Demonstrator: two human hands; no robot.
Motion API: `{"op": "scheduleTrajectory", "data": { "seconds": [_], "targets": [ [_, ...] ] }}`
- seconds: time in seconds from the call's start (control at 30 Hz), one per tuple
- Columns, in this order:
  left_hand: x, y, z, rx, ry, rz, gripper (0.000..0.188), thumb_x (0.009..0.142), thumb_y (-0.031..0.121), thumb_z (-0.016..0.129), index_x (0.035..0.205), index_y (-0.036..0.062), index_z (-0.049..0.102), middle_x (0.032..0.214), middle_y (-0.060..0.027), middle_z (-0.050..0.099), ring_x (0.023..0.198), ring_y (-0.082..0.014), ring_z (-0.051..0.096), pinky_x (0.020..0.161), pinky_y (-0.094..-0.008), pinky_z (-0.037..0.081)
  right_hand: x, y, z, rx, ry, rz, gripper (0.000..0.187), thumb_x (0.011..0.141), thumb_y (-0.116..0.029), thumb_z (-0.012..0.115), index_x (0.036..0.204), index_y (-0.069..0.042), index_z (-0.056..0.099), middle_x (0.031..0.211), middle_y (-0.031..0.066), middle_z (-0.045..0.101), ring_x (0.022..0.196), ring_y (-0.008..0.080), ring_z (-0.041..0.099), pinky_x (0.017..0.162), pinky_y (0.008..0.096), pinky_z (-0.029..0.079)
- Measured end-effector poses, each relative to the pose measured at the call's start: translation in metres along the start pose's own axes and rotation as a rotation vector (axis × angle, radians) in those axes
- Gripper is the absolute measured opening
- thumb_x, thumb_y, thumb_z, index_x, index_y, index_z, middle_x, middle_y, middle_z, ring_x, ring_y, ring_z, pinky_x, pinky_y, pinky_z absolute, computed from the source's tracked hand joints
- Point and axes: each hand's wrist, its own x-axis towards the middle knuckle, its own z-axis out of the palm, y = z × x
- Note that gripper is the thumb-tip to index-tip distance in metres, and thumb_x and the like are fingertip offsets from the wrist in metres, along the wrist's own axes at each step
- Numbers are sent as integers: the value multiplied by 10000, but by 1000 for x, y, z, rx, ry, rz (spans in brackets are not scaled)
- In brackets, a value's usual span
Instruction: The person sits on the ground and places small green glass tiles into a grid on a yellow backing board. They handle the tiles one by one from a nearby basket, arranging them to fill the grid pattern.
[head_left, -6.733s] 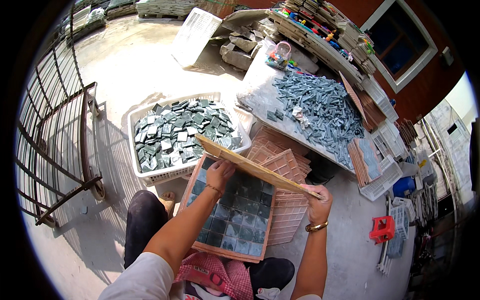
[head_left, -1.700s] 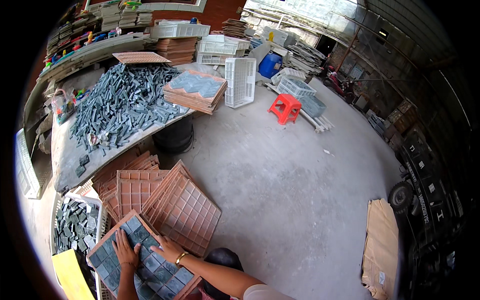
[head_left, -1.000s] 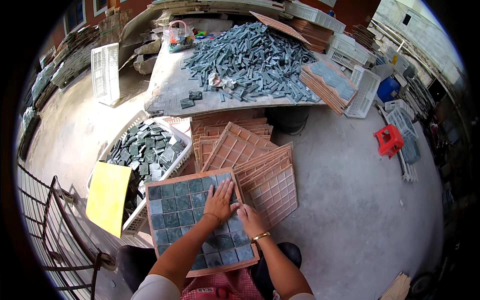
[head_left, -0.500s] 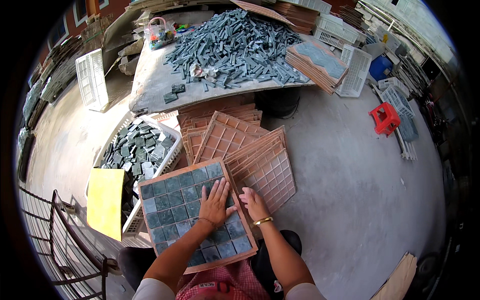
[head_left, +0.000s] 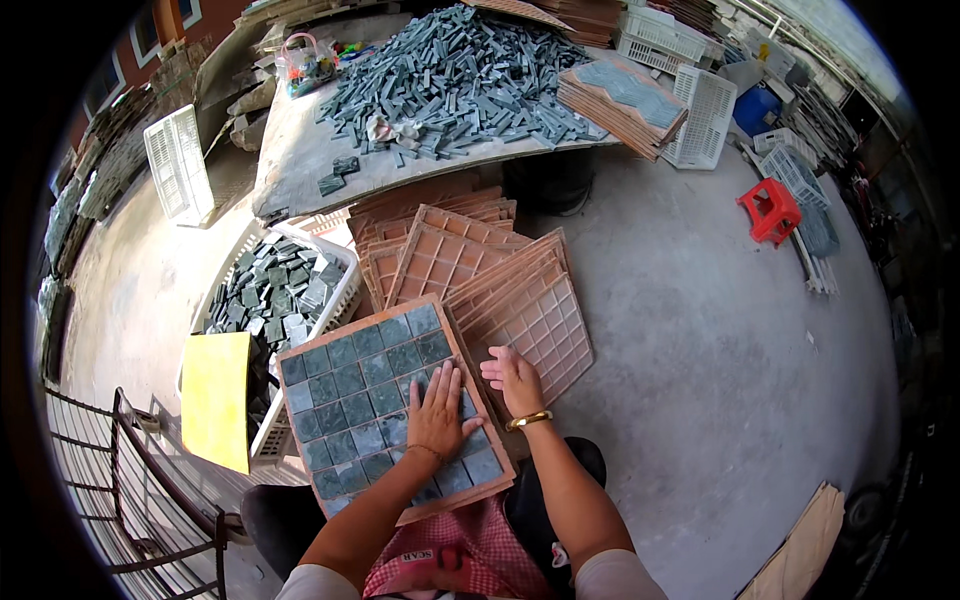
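While the tray (head_left: 462,497) appears to rest across the person's lap, bringing its neat rows of square green-grey tiles (head_left: 355,408) within easy reach, the left hand (head_left: 436,420) lies flat over its right-hand part, fingers spread, probably to steady the pieces. Just beyond the tray's right edge, the right hand (head_left: 517,382) hovers half-opened, fingers loosely extended, gripping nothing. Left of the tray, a white basket (head_left: 345,290) holds a jumble of similar loose tiles, likely kept there for handy picking; a yellow sheet (head_left: 215,400) covers part of it. Beyond the tray, ribbed boards (head_left: 540,335) lean in an overlapping stack, and farther off a clear bag (head_left: 303,68) with a pink handle contains small colourful items.
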Motion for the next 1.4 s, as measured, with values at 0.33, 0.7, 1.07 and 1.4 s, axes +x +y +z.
{"op": "scheduleTrajectory", "data": {
  "seconds": [0.33,0.7,1.07,1.4],
  "targets": [
    [10,3,-5,96,-18,-61,906,783,627,448,1412,31,183,1476,-123,185,1359,-278,186,1069,-522,128,5,-9,-2,64,32,-22,513,939,-428,385,1113,27,543,922,149,645,803,188,634,705,284,502],
    [-9,20,10,32,-33,-9,923,774,633,453,1409,18,185,1479,-162,142,1363,-316,146,1072,-526,103,4,-5,-1,49,43,-51,502,935,-419,394,1102,28,552,910,152,647,790,190,637,683,278,503],
    [-6,37,17,-78,-7,56,1025,723,678,487,1380,-51,191,1462,-208,147,1366,-324,125,1086,-499,110,9,3,4,148,48,-113,444,922,-412,440,1045,-5,570,848,114,649,739,161,624,635,266,498],
    [-50,62,11,13,-74,85,867,779,594,481,1390,24,249,1474,-105,198,1370,-228,157,1076,-512,122,7,-2,-13,99,61,-116,438,930,-375,435,1073,17,568,865,126,652,751,174,638,634,265,509]
  ]
}}
